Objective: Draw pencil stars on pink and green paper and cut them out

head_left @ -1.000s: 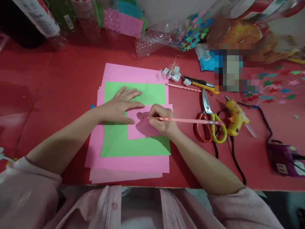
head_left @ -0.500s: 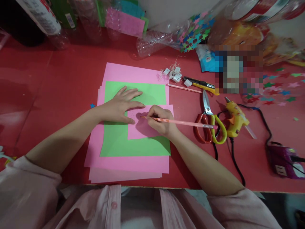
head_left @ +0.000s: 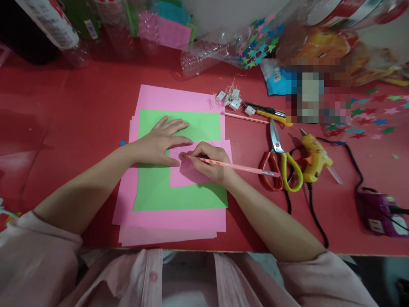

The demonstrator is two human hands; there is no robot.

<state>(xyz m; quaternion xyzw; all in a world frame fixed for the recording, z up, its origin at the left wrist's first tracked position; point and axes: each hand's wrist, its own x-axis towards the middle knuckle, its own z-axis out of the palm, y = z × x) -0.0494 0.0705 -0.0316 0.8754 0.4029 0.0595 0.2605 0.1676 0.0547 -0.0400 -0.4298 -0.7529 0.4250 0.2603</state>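
Observation:
My right hand (head_left: 211, 162) grips a pink pencil (head_left: 238, 167), its tip down at the small pink paper (head_left: 179, 177) and its eraser end pointing right toward the scissors. My left hand (head_left: 162, 140) lies flat with fingers spread, over the green sheet (head_left: 179, 198) and the left edge of the small pink paper. The small paper rests on the green sheet, which lies on larger pink sheets (head_left: 179, 219). Any marks under the pencil tip are in shadow and too faint to make out.
Right of the papers lie scissors (head_left: 276, 147), a yellow glue gun (head_left: 315, 160) with a black cord, a utility knife (head_left: 273, 115) and a second pencil (head_left: 246, 117). Small white tags (head_left: 235, 102) sit behind. Plastic bottles (head_left: 204, 53) and a bag of paper stars (head_left: 260, 44) line the back.
My right hand has shifted slightly left, and the pencil's eraser end has swung left and down a little. My left hand keeps its place on the papers.

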